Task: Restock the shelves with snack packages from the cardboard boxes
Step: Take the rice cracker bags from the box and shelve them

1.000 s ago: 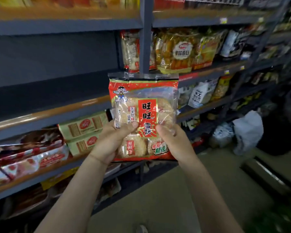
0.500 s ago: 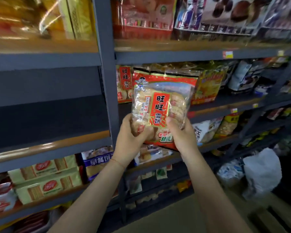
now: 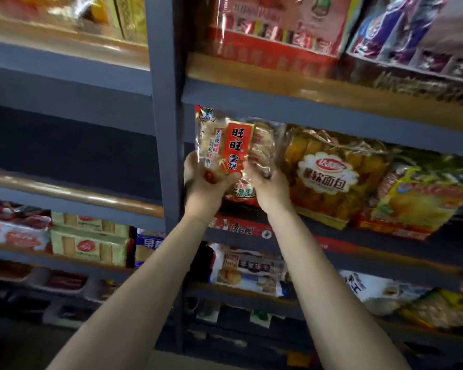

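Both hands are raised to the shelf and grip one snack package between them. The left hand curls round its lower left corner, thumb across the clear front; the right hand curls round its lower right corner, fingers bent over the crinkled film. The package stands upright with its red label facing out, rice crackers showing through the clear wrap, and its top reaches up just under the front edge of the shelf board above. Whether its bottom edge rests on the shelf beneath the hands cannot be told, as the hands cover it.

Just to the left of the left hand runs the grey upright post of the racking. Just to the right of the right hand, touching or nearly touching the package, stands a bag of soft bread with a scalloped white label, and beyond that a yellow-green bag. Above the hands, on the next shelf up, sit red packs and purple ones, blurred. Below the left forearm lie pale green boxes; between the two forearms, a level down, lies a white bag. Left of the post, level with the hands, the bay is dark.
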`<state>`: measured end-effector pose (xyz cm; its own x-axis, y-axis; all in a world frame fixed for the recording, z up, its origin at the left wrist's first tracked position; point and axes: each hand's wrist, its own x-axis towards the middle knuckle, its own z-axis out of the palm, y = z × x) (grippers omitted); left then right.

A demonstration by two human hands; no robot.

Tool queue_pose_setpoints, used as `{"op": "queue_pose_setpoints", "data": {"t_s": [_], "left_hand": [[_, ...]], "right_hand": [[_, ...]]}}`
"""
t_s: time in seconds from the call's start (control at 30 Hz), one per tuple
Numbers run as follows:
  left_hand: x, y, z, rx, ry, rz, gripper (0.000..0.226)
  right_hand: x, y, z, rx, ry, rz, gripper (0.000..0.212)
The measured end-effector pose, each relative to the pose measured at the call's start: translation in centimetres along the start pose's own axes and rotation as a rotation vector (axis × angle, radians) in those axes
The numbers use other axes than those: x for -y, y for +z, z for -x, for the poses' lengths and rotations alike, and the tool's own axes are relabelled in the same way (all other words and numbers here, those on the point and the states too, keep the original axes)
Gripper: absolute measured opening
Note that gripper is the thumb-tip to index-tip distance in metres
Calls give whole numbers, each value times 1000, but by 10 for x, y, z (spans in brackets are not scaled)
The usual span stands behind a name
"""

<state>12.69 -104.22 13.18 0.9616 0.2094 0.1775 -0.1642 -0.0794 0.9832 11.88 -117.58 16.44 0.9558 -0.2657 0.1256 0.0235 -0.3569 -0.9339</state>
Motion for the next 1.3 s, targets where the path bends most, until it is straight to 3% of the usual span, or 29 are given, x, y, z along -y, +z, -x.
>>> {"op": "queue_pose_setpoints", "data": {"t_s": [0.13,0.3,0.47,0.6,0.73,0.8,1.0,1.17,1.3], "left_hand": [[5,11,-31,-195,-47,-117,86],[13,20,-61,11,-104,-244,75],[10,28,-69,-65,-185,-511,80],[8,32,-67,-17,-169,-344,80],[8,24,-65,119,-159,-204,97],[12,19,-63,191,-159,-151,94],[-20,8,-23,188,-100,-250,87],[-35,-70,62,337,90,-79,34],[-21,-194,107,226,96,17,21]], "right_hand": [[-9,5,-12,64,55,-55,86],[-14,7,-18,56,-14,-126,85],[-15,10,-23,46,-26,-157,87],[-16,10,-23,28,-66,-158,81],[-20,17,-25,4,-99,-72,84],[-18,18,-22,-1,-87,-44,83],[-7,0,26,-28,-75,-187,51],[1,8,96,-242,-70,-377,24],[25,77,157,-162,-157,-411,24]]}}
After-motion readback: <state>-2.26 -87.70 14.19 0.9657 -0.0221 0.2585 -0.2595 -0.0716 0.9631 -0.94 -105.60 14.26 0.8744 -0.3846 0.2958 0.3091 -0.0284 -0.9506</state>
